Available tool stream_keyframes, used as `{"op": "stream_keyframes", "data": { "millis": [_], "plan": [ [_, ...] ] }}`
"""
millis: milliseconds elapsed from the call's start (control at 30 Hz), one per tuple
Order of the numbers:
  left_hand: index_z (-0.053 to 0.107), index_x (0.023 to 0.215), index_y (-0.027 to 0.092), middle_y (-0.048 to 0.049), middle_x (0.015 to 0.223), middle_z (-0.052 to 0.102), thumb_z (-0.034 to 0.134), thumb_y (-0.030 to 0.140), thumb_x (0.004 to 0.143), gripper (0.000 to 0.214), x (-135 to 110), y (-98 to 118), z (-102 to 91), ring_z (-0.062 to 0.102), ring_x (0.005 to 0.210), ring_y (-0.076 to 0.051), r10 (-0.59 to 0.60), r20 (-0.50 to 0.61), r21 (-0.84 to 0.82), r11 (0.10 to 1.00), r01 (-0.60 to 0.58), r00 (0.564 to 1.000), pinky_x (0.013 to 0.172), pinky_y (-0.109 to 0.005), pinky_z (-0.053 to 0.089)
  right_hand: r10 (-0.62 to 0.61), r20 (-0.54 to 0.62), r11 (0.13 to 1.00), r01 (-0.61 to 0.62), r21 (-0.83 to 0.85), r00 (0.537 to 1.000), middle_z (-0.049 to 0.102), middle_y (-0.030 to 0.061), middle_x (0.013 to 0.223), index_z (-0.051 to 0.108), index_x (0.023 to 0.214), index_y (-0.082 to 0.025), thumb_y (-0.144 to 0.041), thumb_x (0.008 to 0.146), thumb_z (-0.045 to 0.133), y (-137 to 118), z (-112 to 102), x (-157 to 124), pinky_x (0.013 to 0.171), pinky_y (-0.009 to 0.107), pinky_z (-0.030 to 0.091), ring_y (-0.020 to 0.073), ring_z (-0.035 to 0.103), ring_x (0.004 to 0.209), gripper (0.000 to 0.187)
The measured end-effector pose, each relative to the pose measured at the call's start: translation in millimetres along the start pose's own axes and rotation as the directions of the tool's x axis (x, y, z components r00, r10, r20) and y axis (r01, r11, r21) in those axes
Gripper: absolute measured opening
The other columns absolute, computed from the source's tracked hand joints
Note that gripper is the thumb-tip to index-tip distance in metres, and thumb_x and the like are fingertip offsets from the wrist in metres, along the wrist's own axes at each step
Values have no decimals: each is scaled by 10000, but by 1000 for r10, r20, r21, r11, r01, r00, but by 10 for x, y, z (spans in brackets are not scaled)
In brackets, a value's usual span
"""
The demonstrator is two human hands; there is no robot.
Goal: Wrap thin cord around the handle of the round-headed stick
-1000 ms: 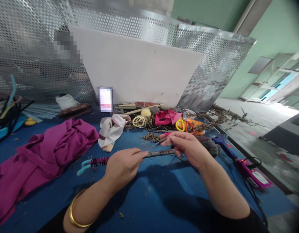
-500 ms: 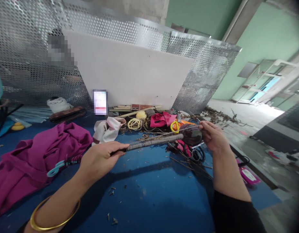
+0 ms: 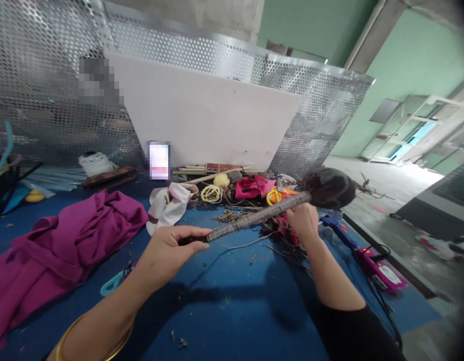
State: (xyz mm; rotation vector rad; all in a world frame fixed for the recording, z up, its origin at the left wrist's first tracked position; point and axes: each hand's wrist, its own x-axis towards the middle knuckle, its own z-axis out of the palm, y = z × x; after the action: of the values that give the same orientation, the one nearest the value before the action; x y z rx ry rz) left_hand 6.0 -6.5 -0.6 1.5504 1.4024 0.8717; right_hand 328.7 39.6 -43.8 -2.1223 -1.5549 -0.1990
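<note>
My left hand (image 3: 182, 245) pinches the near end of a stick (image 3: 254, 216) wound closely with grey cord. The stick slants up to the right, above the blue table. At its far end is a large, dark, rounded head (image 3: 329, 188). Below the stick, close to that head, is my right hand (image 3: 304, 220), its fingers closed and partly hidden behind the stick. A loose grey cord (image 3: 250, 244) sags under the stick and leads towards my right hand; the exact grip is hidden.
Purple cloth (image 3: 77, 235) and turquoise-handled scissors (image 3: 111, 285) lie left. Behind the stick are pale cloth (image 3: 169, 203), yellow cord (image 3: 211, 193), pink cloth (image 3: 254, 186) and dried plant bits. A magenta device (image 3: 382, 271) lies right, near the table edge. A white board (image 3: 212, 110) stands behind.
My right hand has moved left and down, passing beneath the stick. The dark head has shifted right and up, and the cord, stretched along the stick before, now hangs slack below.
</note>
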Motion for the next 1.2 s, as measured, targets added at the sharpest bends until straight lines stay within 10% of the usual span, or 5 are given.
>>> {"op": "stream_keyframes", "data": {
  "millis": [100, 233, 467, 700, 1200],
  "plan": [
    [789, 845, 223, 12, 679, 743, 726, 263, 609, 247, -44, 27, 59, 602, 545, -116, -53, -6, -62, 997, 53, 999, 533, -203, 492, -194, 124, 954, 157, 257, 973, 729, 102, 884, 745, 906, -172, -273, 833, 511, -362, 61, -239, 845, 298, 486, 227, 665, 921, 265],
    [786, 880, 212, 22, 611, 718, 693, 240, 627, 272, -60, 5, 97, 584, 513, -114, -47, 45, -111, 992, 51, 998, 507, -206, 488, -539, 237, 520, 98, 848, 808, 671, 74, 1176, 653, 1163, -205, -354, 850, 565, -859, 128, -710, 986, 354, 449, 225, 593, 1143, 357],
    [771, 945, 212, -3, 740, 763, 658, 263, 666, 305, -19, -89, 131, 678, 691, -195, 58, 30, -35, 998, -57, 998, 566, -272, 548, -557, 52, 482, 272, 833, 829, 590, 34, 682, 628, 745, -177, -285, 920, 506, -1046, 18, -1179, 672, 278, 479, 157, 573, 681, 239],
    [754, 967, 156, -46, 846, 776, 636, 234, 681, 319, 4, -148, 243, 705, 789, -219, 19, 90, -101, 995, -10, 996, 711, -318, 571, -684, -75, 45, 144, 989, 726, 635, 84, 864, 603, 804, -184, -297, 961, 442, -1043, -72, -1202, 831, 358, 493, 201, 609, 915, 252],
    [744, 1013, 274, 4, 1019, 759, 605, 314, 773, 281, -35, -261, 350, 686, 951, -228, 104, 28, 217, 970, -108, 994, 860, -341, 511, -772, -228, 331, 681, 653, 593, 403, 5, 615, 360, 668, -217, -147, 894, 394, -1118, -83, -1358, 555, 301, 303, 154, 346, 586, 239]
  ]
}}
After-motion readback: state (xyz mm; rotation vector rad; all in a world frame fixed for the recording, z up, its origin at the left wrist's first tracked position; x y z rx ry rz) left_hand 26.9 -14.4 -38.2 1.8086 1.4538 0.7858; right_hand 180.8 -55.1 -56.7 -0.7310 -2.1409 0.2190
